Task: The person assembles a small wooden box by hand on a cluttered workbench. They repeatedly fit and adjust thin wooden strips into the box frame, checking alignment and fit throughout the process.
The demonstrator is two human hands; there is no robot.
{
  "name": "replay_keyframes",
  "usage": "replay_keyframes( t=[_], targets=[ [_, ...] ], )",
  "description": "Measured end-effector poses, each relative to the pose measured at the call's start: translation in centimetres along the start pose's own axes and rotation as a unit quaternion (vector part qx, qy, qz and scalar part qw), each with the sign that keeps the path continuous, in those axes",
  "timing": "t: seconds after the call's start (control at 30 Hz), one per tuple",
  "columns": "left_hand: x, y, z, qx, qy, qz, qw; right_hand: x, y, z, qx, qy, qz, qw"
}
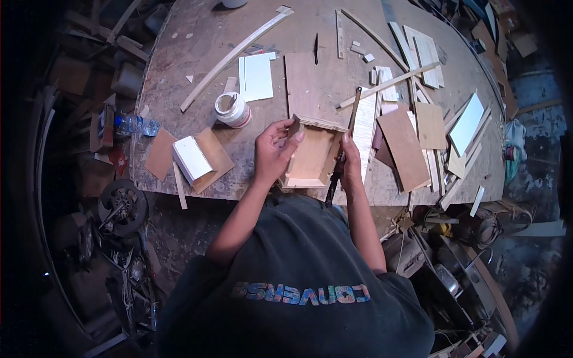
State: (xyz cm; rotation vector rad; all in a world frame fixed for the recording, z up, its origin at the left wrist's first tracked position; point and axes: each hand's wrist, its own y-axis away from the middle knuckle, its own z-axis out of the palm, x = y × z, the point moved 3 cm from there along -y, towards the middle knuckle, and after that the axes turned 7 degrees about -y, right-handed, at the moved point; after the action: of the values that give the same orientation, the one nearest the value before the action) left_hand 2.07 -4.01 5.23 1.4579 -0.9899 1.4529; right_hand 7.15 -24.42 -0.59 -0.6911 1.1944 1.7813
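Note:
Close to the table's near edge, I hold a small open wooden box [311,150] with thin low walls. My left hand [276,149] grips its left side, the thumb over the wall near the far corner. On the opposite side, my right hand [352,158] closes at the wall with the thumb near the far right corner. A long, thin dark tool [335,179] runs between that hand and the box; its kind is unclear, and I cannot tell whether the fingers grip it too. A white open tub [237,116] stands to the left of my left hand.
Left lie brown boards [221,156], a white block [191,156] and a plastic bottle [140,125]. Beyond the box are a brown panel [298,83] and a white panel [256,83]. Several boards and strips [403,149] pile up at right. A wheel [122,206] stands below the table.

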Motion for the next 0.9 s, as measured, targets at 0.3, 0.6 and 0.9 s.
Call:
replay_keyframes(
  t=[0.3, 0.6, 0.9],
  targets=[
    [-0.6, -0.4, 0.3, -0.038, 0.062, -0.027, 0.997, 0.3, -0.1, 0.3, -0.019, -0.070, 0.057, 0.996],
    [0.3, -0.4, 0.6, -0.060, 0.100, -0.059, 0.991, -0.9, -0.6, -0.6, -0.112, -0.052, 0.245, 0.962],
    [-0.7, 0.5, 0.4, -0.047, 0.152, -0.163, 0.974, 0.4, -1.6, -2.6, -0.143, -0.349, 0.251, 0.891]
  ],
)
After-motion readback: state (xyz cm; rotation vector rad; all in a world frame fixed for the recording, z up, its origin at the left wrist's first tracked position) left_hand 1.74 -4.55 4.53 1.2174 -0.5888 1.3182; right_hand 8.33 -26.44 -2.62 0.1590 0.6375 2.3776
